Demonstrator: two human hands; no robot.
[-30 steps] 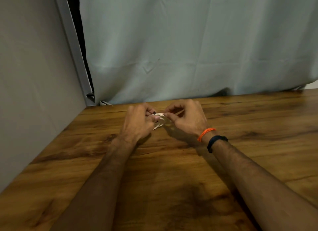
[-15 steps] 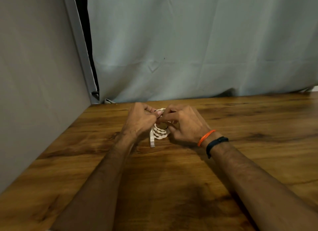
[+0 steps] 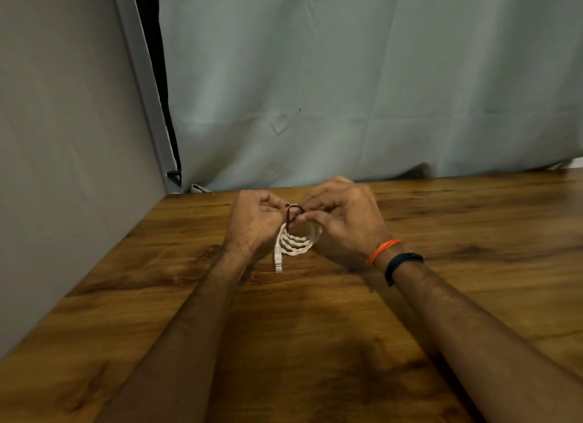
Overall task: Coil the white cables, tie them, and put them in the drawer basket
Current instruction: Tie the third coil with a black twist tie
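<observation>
A coiled white cable (image 3: 296, 243) hangs between my two hands above the wooden table (image 3: 315, 344). Its clear plug (image 3: 278, 262) dangles at the lower left of the coil. A thin dark tie (image 3: 291, 214) loops over the top of the coil. My left hand (image 3: 252, 224) pinches the tie and coil from the left, fingers curled. From the right, my right hand (image 3: 344, 224) pinches the tie at the coil's top. The drawer basket is not in view.
A grey wall panel (image 3: 63, 170) borders the table on the left. A pale curtain (image 3: 347, 91) hangs along the table's back edge. Orange and dark bands circle my right wrist (image 3: 394, 258).
The coil has swung down from between my fingers and now hangs in full sight with its plug. The dark tie now shows looped over the coil's top. Both hands stayed close together.
</observation>
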